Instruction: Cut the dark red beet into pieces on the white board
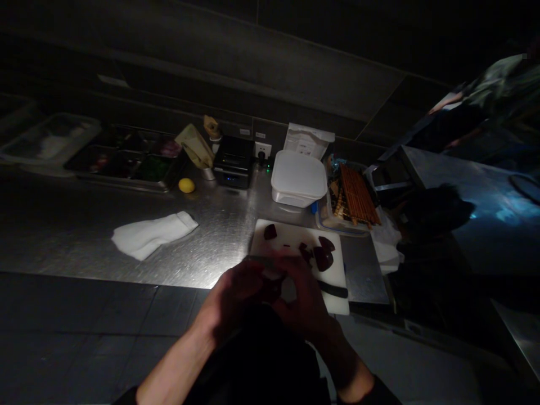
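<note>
Over the near edge of a white cutting board, my left hand and my right hand are close together, fingers curled. Between them is a dark red piece of beetroot, partly hidden by the fingers; both hands appear to grip it. More beetroot chunks lie on the board's right side, with a single chunk at its far left. A knife's black handle rests on the board just right of my right hand; its blade is hidden.
Left on the steel counter are a white cloth, a lemon and a tray of ingredients. Behind the board stand a black printer, a lidded white tub and a container with rolling mats. Another person is at right.
</note>
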`<action>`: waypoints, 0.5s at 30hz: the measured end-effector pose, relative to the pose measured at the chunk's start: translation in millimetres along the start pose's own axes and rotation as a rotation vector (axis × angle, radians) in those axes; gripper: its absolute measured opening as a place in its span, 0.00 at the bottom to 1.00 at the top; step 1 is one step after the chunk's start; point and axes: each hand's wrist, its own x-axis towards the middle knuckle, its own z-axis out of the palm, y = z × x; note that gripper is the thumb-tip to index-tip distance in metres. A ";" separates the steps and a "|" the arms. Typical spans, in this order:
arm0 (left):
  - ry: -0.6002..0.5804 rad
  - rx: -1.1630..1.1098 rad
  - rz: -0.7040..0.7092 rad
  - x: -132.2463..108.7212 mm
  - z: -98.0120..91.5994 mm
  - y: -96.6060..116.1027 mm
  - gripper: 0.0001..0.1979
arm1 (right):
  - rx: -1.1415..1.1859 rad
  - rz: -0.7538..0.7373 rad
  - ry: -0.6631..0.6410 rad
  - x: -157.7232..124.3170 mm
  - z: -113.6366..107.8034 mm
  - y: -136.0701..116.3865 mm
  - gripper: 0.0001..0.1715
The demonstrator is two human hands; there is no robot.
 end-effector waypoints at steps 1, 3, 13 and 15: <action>0.044 -0.002 0.045 0.2 -1.4 0.0 0.21 | 0.017 0.104 -0.001 -2.0 2.4 1.4 0.31; 0.146 0.045 0.157 1.8 -4.8 -1.2 0.20 | 0.142 0.352 0.025 -6.6 9.5 2.9 0.28; 0.435 0.298 0.553 -1.7 0.9 -4.1 0.16 | 0.269 0.390 0.232 8.4 27.8 -21.1 0.04; 0.488 0.360 0.633 -4.4 4.3 -3.8 0.15 | 0.180 0.301 0.215 15.4 27.1 -26.2 0.05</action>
